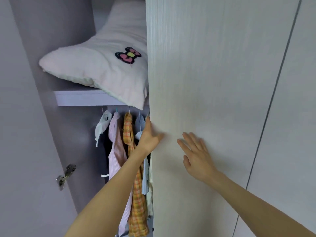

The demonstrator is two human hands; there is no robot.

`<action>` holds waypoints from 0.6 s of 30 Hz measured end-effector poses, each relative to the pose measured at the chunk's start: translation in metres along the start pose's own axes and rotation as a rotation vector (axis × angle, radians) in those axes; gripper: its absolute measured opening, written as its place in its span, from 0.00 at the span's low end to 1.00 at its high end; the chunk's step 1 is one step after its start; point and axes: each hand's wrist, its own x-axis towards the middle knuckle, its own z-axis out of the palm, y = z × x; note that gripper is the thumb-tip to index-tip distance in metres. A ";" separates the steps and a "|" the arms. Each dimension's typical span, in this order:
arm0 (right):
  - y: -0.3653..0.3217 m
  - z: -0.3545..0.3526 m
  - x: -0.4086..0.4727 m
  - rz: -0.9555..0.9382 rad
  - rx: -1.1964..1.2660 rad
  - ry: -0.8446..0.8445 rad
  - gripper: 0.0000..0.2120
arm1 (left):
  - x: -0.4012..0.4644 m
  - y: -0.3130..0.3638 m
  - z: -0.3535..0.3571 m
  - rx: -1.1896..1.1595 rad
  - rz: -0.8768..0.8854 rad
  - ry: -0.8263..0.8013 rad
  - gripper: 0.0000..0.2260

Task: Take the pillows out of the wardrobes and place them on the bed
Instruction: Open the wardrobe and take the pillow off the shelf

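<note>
A pale wardrobe door (213, 100) fills the middle. Left of it, a pillow (102, 65) lies on the shelf (78, 99), one corner overhanging; it bears a pink bow patch (128, 55) but no readable writing. Below the shelf hang shirts (130, 159). The left hand (149, 135) grips the door's edge. The right hand (196, 154) lies against the door's face, fingers spread, holding nothing.
</note>
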 end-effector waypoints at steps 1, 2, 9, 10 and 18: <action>0.000 -0.001 -0.002 0.000 0.023 0.011 0.25 | -0.003 0.003 0.001 -0.036 -0.005 0.017 0.30; 0.000 -0.002 -0.006 0.001 0.049 0.031 0.24 | -0.008 0.005 0.002 -0.065 -0.014 0.031 0.29; -0.035 -0.015 -0.050 0.061 0.262 0.154 0.23 | -0.068 0.010 -0.024 -0.201 0.038 -0.129 0.27; -0.043 -0.017 -0.058 0.090 0.291 0.171 0.23 | -0.078 0.011 -0.027 -0.217 0.053 -0.167 0.27; -0.089 -0.057 -0.129 0.354 0.457 0.366 0.23 | -0.150 0.039 -0.014 -0.163 0.311 -0.582 0.29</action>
